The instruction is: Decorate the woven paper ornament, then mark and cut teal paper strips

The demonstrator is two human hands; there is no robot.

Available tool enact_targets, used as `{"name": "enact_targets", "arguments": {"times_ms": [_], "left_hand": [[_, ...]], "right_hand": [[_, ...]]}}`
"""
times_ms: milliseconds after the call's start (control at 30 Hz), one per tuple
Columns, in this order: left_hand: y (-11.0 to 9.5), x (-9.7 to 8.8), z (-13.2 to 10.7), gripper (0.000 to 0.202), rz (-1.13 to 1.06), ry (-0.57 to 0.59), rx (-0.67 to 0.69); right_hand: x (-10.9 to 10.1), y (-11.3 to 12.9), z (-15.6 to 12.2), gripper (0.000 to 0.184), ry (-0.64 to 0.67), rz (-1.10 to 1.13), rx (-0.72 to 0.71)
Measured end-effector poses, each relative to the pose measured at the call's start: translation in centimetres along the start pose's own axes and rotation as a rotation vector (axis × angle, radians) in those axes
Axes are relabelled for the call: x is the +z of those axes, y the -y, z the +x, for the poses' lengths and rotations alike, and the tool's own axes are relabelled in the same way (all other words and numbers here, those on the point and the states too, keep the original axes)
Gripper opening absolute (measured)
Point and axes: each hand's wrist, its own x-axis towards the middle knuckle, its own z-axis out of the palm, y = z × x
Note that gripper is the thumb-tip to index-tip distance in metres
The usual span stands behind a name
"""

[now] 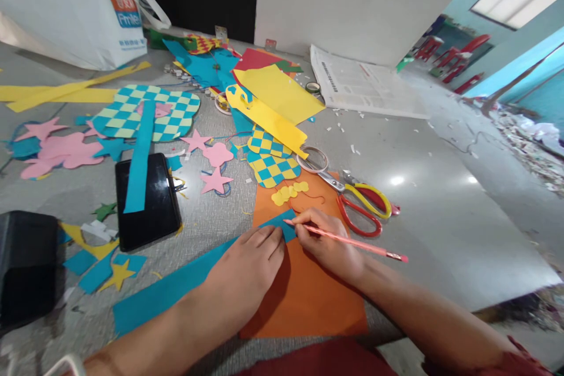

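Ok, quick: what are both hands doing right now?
Left hand: open, flat, pressing down on the blue paper strip.
Right hand: closed on a pink pencil, tip at the strip's end.

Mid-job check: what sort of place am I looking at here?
Probably a craft worktable, perhaps in a classroom. The grey table holds paper cut-outs like a pink star, a woven checkered mat and scissors, and the right hand holds a pencil.
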Motion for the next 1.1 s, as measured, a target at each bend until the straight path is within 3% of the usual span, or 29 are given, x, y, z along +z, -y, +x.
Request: {"name": "enact_targets", "arguments": {"times_ms": [1100], "left_hand": [[-0.14,-0.26,0.21,0.038,-0.006,0.030,-0.023]], "right_hand": [[-0.16,-0.03,0.03,0.015,0.019,-0.020,0.028]]}}
